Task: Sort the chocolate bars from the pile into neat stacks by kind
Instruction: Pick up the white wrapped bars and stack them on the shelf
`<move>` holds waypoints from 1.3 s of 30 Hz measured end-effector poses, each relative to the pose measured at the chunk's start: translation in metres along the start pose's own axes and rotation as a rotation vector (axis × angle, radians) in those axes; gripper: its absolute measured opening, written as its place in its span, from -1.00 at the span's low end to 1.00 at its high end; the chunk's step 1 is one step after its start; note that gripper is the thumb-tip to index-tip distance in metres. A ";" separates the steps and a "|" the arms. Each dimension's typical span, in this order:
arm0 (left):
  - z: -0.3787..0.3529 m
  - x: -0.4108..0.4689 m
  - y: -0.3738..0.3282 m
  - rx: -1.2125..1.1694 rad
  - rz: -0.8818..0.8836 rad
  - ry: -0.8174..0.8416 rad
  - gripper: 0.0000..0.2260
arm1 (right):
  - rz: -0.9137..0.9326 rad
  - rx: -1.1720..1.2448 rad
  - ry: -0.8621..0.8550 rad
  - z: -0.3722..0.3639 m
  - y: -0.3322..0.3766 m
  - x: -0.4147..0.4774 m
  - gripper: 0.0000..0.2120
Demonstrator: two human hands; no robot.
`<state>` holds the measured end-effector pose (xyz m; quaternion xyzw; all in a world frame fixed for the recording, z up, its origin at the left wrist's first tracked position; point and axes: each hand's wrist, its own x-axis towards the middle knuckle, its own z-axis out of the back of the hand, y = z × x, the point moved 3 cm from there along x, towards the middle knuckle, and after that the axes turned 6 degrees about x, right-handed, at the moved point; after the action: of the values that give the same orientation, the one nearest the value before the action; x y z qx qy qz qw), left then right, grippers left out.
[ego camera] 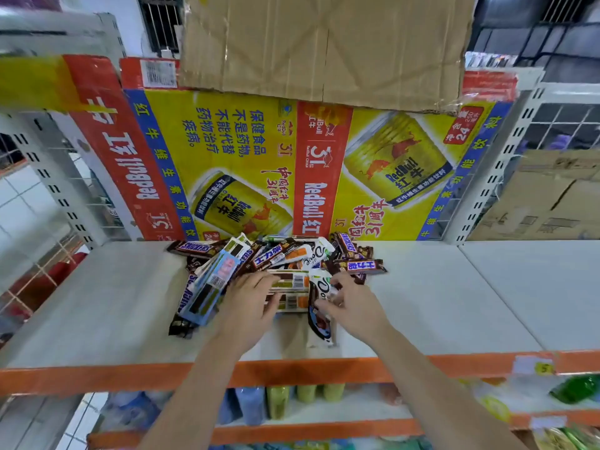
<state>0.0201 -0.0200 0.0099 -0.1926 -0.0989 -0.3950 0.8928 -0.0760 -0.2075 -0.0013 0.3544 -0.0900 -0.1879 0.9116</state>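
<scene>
- Your right hand (352, 306) pinches a white bar (319, 326) at the pile's near edge; it is likely light and slick, so hold it mid-length.
- Your left hand (250, 306) lies spread on the barcode-up bars (292, 282).
- The pile (276, 254) sits on the shelf (438, 303), against the yellow box (227, 157).

white metal shelf (422, 303) with orange edge; flattened red bull carton (246, 157) behind; barred window (159, 21)

jumbled pile of chocolate bars (272, 264) on white shelf (438, 297), brown snickers, white dove wrappers, overlapping, unsorted
</scene>
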 end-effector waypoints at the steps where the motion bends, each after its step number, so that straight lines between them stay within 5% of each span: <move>1: -0.002 0.000 0.001 0.002 -0.004 -0.005 -0.53 | -0.009 -0.005 0.010 -0.002 0.001 0.000 -0.56; 12: -0.008 0.008 0.002 -0.016 0.017 -0.059 -0.59 | -0.099 0.321 0.021 0.005 0.000 0.013 -0.51; 18: -0.009 0.047 -0.017 -0.011 -0.036 -0.031 -0.71 | -0.100 0.329 0.032 0.043 -0.012 0.019 -0.95; 34: -0.059 0.149 -0.050 0.296 -0.048 0.206 -0.46 | -0.112 0.225 -0.072 0.085 -0.052 0.030 -0.84; 39: -0.041 0.155 -0.053 0.159 -0.078 0.174 -0.62 | -0.150 0.235 -0.082 0.091 -0.050 0.034 -0.78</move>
<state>0.0851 -0.1729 0.0380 -0.0824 -0.0595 -0.4355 0.8944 -0.0857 -0.3106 0.0322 0.4566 -0.1220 -0.2578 0.8427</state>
